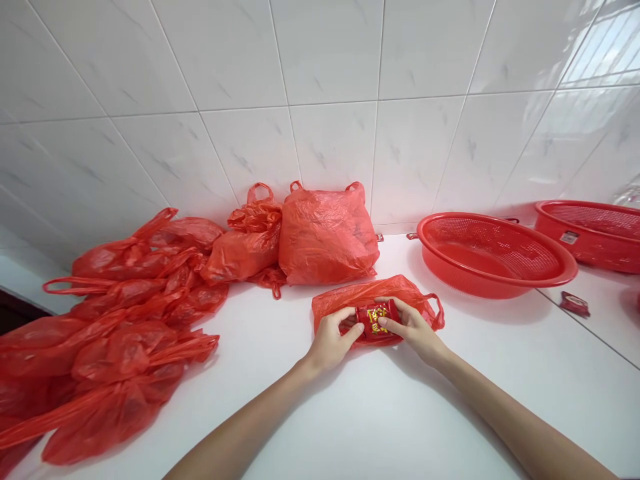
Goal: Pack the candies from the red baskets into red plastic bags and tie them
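Note:
Between my two hands is a small shiny red packet (371,321) with yellow lettering. My left hand (334,339) grips its left end, thumb in front and fingers behind. My right hand (411,328) is closed on the right end, its thumb lying across the printed face. Right behind and beneath the packet, a red plastic bag (361,291) lies flat on the white table, its handle loop sticking out to the right. Whether the packet touches the bag I cannot tell.
Several tied red bags (135,353) are heaped at the left. A full, upright red bag (327,237) leans near the tiled wall. A red basket (495,283) stands at the right, with another red basket (590,243) beyond it. One small red packet (575,304) lies near a table seam.

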A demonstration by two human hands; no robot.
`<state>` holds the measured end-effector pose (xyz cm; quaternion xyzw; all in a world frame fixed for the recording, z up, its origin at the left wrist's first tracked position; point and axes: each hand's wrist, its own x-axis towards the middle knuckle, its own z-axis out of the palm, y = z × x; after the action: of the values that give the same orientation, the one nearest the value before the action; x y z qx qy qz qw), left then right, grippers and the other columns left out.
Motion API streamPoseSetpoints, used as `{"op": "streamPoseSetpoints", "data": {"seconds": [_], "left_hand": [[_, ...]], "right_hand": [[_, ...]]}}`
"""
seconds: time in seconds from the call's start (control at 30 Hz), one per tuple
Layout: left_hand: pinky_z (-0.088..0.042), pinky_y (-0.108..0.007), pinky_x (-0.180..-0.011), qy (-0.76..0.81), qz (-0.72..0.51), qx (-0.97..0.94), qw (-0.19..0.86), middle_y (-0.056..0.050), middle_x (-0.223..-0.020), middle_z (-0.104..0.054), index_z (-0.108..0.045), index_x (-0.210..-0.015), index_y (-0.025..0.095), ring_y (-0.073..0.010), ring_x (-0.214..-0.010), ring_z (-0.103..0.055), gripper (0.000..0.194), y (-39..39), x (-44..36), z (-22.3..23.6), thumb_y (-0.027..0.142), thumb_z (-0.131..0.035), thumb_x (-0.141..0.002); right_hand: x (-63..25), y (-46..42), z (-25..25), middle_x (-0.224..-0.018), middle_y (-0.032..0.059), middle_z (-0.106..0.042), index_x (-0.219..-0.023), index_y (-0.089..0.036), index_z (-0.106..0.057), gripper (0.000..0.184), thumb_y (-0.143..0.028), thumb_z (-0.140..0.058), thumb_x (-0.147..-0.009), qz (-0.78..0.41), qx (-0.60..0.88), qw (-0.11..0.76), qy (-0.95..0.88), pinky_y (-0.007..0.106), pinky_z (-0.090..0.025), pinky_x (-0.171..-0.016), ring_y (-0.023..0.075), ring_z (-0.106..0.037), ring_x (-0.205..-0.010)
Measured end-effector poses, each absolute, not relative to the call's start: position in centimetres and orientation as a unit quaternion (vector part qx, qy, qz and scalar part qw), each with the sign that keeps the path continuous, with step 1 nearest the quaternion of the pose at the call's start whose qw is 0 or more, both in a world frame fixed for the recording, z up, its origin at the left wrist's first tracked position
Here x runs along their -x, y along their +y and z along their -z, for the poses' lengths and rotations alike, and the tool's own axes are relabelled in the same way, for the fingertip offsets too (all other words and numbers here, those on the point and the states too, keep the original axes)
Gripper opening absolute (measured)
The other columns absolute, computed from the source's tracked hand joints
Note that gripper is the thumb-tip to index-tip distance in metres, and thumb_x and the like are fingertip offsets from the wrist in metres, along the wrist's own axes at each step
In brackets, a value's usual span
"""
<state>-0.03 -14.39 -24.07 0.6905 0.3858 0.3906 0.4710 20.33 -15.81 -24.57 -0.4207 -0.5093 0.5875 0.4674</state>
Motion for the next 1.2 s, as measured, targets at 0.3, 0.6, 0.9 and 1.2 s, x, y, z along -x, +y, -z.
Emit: {"op": "streamPoseSetpoints", "data": {"seconds": [0.3,0.6,0.9,1.2], "left_hand": [[-0.053,-0.035,-0.088,0.394,-0.449,-0.605,0.526,-0.008,-0.098,-0.076,-0.072,-0.092,0.016,-0.0243,-0.093,-0.069,0.02,-13.9,0.5,23.9,0.034,-0.068,-0.083],[-0.052,-0.033,-0.087,0.39,-0.447,-0.592,0.545,-0.006,-0.092,-0.075,-0.071,-0.089,0.016,-0.0215,-0.089,-0.068,0.019,-14.1,0.7,23.7,0.032,-0.069,-0.08],[-0.054,-0.036,-0.088,0.388,-0.388,-0.608,0.574,-0.009,-0.105,-0.076,-0.074,-0.107,0.017,-0.0255,-0.098,-0.069,0.036,-15.0,0.5,22.9,0.037,-0.078,-0.077],[-0.056,-0.037,-0.093,0.334,-0.399,-0.589,0.618,-0.01,-0.111,-0.077,-0.075,-0.109,0.017,-0.0275,-0.104,-0.071,0.039,-15.6,0.0,22.6,0.046,-0.077,-0.082]], "right_hand": [[-20.3,-15.9,23.7,-0.085,0.0002,-0.072,-0.09,-0.023,-0.063,0.036,-0.054,-0.077,-0.08,-0.582,0.402,0.503,-0.497,0.033,-0.053,-0.08,0.0201,-0.068,-0.085],[-20.5,-16.0,24.0,-0.072,-0.0034,-0.064,-0.075,-0.021,-0.058,0.037,-0.05,-0.081,-0.078,-0.559,0.4,0.539,-0.488,0.026,-0.044,-0.066,0.012,-0.055,-0.067],[-20.1,-16.5,23.2,-0.069,-0.0011,-0.063,-0.073,-0.019,-0.065,0.037,-0.054,-0.076,-0.08,-0.555,0.397,0.507,-0.526,0.028,-0.044,-0.062,0.0136,-0.055,-0.064],[-20.1,-16.6,23.2,-0.078,0.0006,-0.067,-0.082,-0.02,-0.068,0.035,-0.055,-0.072,-0.084,-0.564,0.375,0.525,-0.515,0.029,-0.049,-0.07,0.0156,-0.06,-0.072]]}}
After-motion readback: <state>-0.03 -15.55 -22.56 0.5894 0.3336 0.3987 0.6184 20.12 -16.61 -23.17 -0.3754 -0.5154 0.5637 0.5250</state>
